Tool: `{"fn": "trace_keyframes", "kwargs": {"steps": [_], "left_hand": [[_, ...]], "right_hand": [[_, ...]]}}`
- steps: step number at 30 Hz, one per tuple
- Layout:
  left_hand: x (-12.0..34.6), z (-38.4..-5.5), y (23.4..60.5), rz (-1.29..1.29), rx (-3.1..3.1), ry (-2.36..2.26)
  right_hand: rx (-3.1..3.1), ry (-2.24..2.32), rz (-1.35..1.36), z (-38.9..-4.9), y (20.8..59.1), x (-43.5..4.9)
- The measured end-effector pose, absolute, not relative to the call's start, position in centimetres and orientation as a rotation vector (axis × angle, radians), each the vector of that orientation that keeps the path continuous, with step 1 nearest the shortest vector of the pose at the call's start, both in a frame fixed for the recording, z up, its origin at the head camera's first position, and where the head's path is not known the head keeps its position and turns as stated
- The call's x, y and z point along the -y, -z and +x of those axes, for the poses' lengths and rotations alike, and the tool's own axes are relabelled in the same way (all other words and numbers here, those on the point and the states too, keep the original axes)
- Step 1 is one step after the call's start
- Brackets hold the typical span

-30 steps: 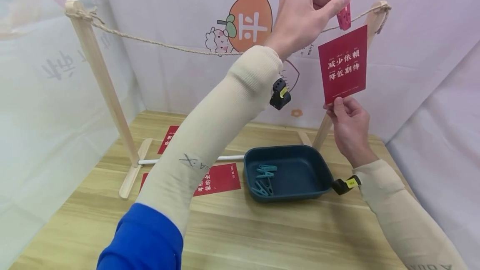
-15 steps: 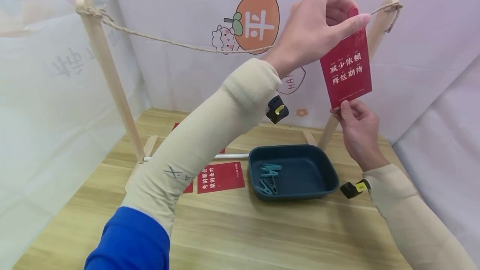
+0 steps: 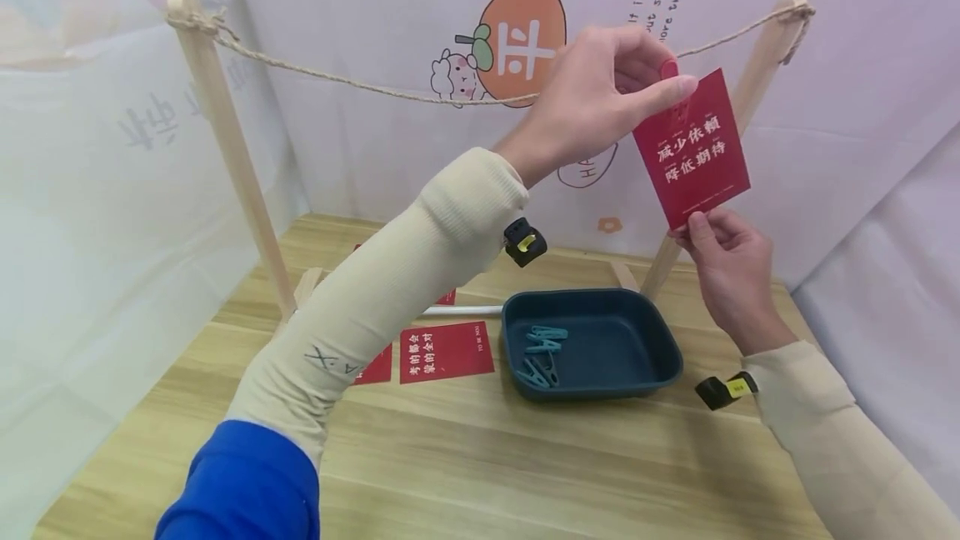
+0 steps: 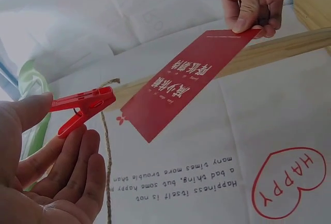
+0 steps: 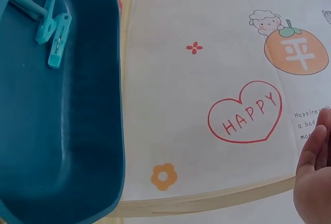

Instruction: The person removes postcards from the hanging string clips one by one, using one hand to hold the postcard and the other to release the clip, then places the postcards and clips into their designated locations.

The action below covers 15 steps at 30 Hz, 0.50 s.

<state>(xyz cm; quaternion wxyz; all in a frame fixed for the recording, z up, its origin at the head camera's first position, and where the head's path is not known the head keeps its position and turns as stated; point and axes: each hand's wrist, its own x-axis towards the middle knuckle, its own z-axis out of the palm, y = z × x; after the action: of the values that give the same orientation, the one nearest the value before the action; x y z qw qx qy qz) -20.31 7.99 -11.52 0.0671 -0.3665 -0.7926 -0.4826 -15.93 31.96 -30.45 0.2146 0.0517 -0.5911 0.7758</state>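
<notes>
My left hand pinches a red clothespin between thumb and fingers near the rope's right part. My right hand, lower down, grips a bottom corner of a red card with white writing, holding it up at a tilt. In the head view the clothespin overlaps the card's upper left corner; in the left wrist view a gap separates them. A twine rope runs between two wooden posts and passes behind the left hand. The right wrist view catches only part of the right hand, not the card.
A dark blue basin on the wooden table holds several teal clothespins. More red cards lie left of it, partly under the left sleeve. The left post and right post stand on wooden feet joined by a white rod.
My left hand has come down with the clothespin, swinging right and then back left. The right hand and card have dropped slightly. The head view has shifted a little.
</notes>
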Motion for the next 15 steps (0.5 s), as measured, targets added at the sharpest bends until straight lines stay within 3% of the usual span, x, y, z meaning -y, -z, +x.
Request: {"fn": "trace_keyframes", "kwargs": {"steps": [15], "left_hand": [[-5.0,-21.3,15.1,-1.085,2.392,1.502]], "right_hand": [[1.884,-2.026,0.056,-14.7,31.4,-32.7]]}}
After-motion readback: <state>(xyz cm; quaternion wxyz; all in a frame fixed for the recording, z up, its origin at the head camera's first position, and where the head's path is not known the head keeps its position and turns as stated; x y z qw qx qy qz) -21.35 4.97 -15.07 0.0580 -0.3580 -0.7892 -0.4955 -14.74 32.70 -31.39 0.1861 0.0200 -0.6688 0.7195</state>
